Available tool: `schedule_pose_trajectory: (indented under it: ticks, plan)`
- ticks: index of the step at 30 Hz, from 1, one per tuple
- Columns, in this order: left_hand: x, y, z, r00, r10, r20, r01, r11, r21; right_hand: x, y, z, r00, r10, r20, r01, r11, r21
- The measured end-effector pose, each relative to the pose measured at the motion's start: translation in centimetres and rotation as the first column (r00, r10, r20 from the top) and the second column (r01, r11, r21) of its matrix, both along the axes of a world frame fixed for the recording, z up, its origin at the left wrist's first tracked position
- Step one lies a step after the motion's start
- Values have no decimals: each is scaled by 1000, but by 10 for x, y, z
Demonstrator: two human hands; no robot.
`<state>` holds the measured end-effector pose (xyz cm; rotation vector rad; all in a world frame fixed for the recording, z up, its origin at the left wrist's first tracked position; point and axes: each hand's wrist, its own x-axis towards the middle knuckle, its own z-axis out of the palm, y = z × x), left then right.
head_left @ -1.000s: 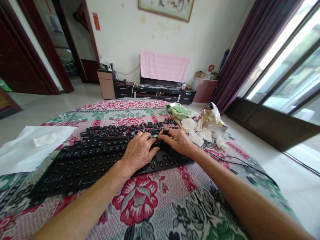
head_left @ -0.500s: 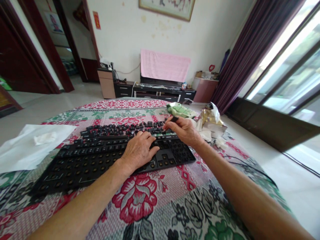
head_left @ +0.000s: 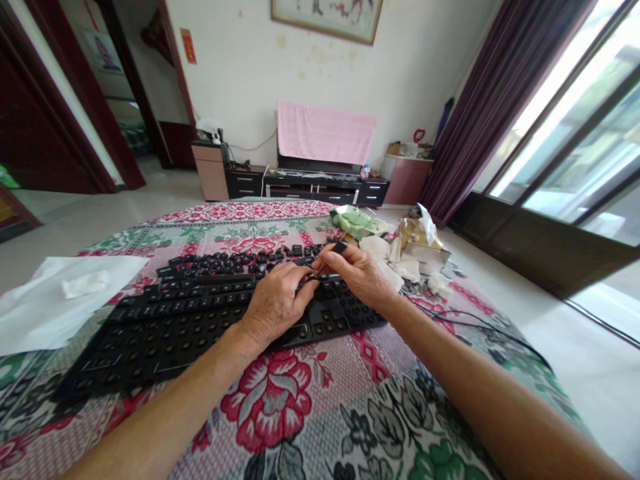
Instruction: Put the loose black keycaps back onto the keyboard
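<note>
A black keyboard (head_left: 200, 327) lies at a slant on the table, many keycaps off its lower rows and the number pad. Above its upper middle is my left hand (head_left: 280, 297), fingers curled and thumb close to the index finger; whatever is pinched there is hidden. Meeting those fingertips from the right, my right hand (head_left: 357, 270) is closed on a small thing with a black end (head_left: 340, 247) that sticks up past the fingers; its kind is unclear. Behind the keyboard loose black keycaps (head_left: 235, 262) lie in a heap.
White paper with a crumpled tissue (head_left: 85, 284) lies at the left. At the right are a green packet (head_left: 357, 221), a gold tissue pack (head_left: 420, 240), used tissues (head_left: 406, 269) and a black cable (head_left: 493, 325). A flowered tablecloth (head_left: 273, 400) covers the table.
My right hand has moved left and slightly down, so its fingertips now meet those of my left hand. The left thumb and index finger have drawn closer together.
</note>
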<state>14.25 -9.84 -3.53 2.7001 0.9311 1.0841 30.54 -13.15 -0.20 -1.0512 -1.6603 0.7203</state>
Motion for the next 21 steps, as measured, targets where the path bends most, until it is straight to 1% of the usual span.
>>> schedule_pose_trajectory:
  ticks: [4,6,8,9,10,12,13,14,15,16,17,19,21]
  plan:
    - [-3,2,3,998,-17,-63,20,999,44,-3,0,0,997,26,-75,-30,998,-62]
    - [-6,5,3,994,-23,-110,34,995,92,3,1,4,996,-17,-88,10,997,-71]
    - [-9,8,2,991,5,-135,13,991,132,17,2,11,994,-102,-36,99,993,-59]
    - [-10,10,1,991,26,-131,-7,990,141,27,2,16,988,-153,22,154,987,-54]
    - [-11,11,0,992,35,-121,-17,990,143,39,2,21,973,-196,125,205,977,-61]
    - [-11,13,-1,994,22,-110,-7,991,132,66,0,29,894,-248,373,316,940,-132]
    - [-11,13,-2,994,4,-105,9,993,122,78,-1,31,840,-231,490,364,911,-193]
    - [-10,13,-2,995,-16,-98,27,993,111,89,-3,31,768,-214,603,433,868,-244]
    - [-9,13,-3,995,-38,-88,47,994,101,98,-4,31,686,-177,705,499,820,-280]
    - [-8,12,-3,996,-60,-72,67,994,91,104,-6,29,615,-110,781,539,781,-315]
    - [-8,11,-4,995,-84,-53,88,993,81,108,-7,27,547,-40,836,573,747,-338]
    - [-6,9,-4,992,-127,-9,127,991,50,110,-9,24,439,80,895,609,707,-361]
    - [-6,7,-3,988,-153,33,153,988,-4,110,-11,21,381,123,917,657,662,-362]
